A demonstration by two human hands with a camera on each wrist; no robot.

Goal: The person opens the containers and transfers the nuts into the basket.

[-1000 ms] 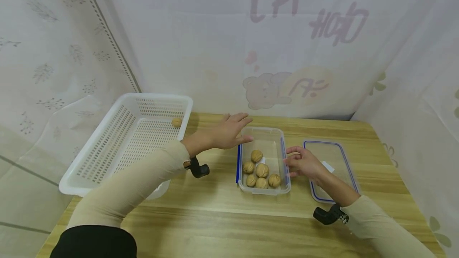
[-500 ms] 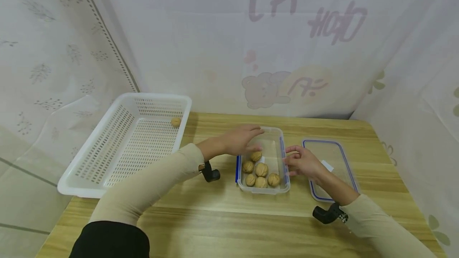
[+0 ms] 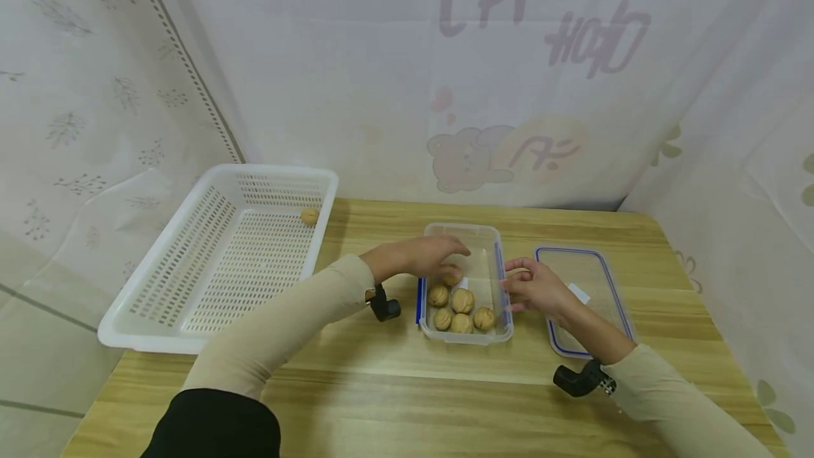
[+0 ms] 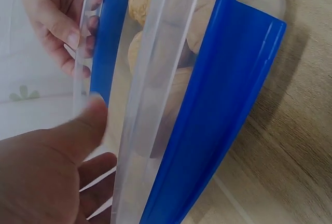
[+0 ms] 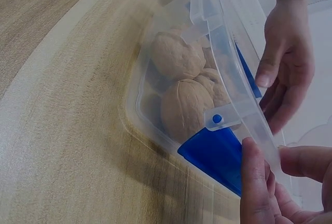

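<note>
A clear plastic food container (image 3: 467,338) with blue side clips stands on the table, with several walnuts (image 3: 463,300) gathered at its near end. My left hand (image 3: 422,257) reaches over its left rim into the box. Its fingers are loosely bent and overlap the farthest walnut (image 3: 452,276) in the head view. In the left wrist view, the thumb and fingers (image 4: 96,175) are apart with nothing showing between them. My right hand (image 3: 537,290) pinches the container's right rim; thumb and fingers lie on either side of the wall in the right wrist view.
A white slotted basket (image 3: 219,342) stands at the left with one walnut (image 3: 309,217) in its far right corner. The container's clear lid (image 3: 594,281), edged in blue, lies on the wooden table (image 3: 407,408) to the right. A printed curtain (image 3: 356,90) hangs behind.
My left hand has moved right and down from beside the container's far left corner to inside it over the walnuts. The right hand has stayed on the rim.
</note>
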